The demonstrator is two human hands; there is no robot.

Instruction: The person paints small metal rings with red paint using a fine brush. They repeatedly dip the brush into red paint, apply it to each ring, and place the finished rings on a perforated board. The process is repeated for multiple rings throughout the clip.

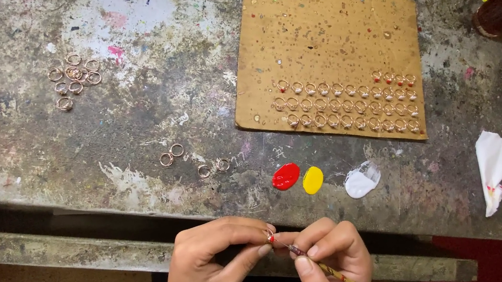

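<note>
The left hand (212, 265) pinches a small metal ring (270, 235) between thumb and fingertips, and the right hand (331, 256) is closed around a thin painting stick (329, 271) whose tip meets the ring's face; both hands hover just off the near edge of the tabletop (24, 138), so the ring sits in the air rather than on any surface. That is the first risk: a loosened pinch would probably send the ring past the edge and down out of sight. The stick's tip looks loaded with colour, and a small tremor could smear paint off the ring's face onto the band or the fingers. Just ahead lie three wet paint blobs, red (286, 176), yellow (313, 180) and white (362, 181); a careless dip could drag one colour into its neighbour. Beyond them a cardboard sheet (319, 22) carries rows of finished rings (350, 105), packed close, and a ring set down there could nudge its neighbours. Loose unpainted rings (73, 77) lie well to the left, and a crumpled tissue (496, 163) to the right.
</note>
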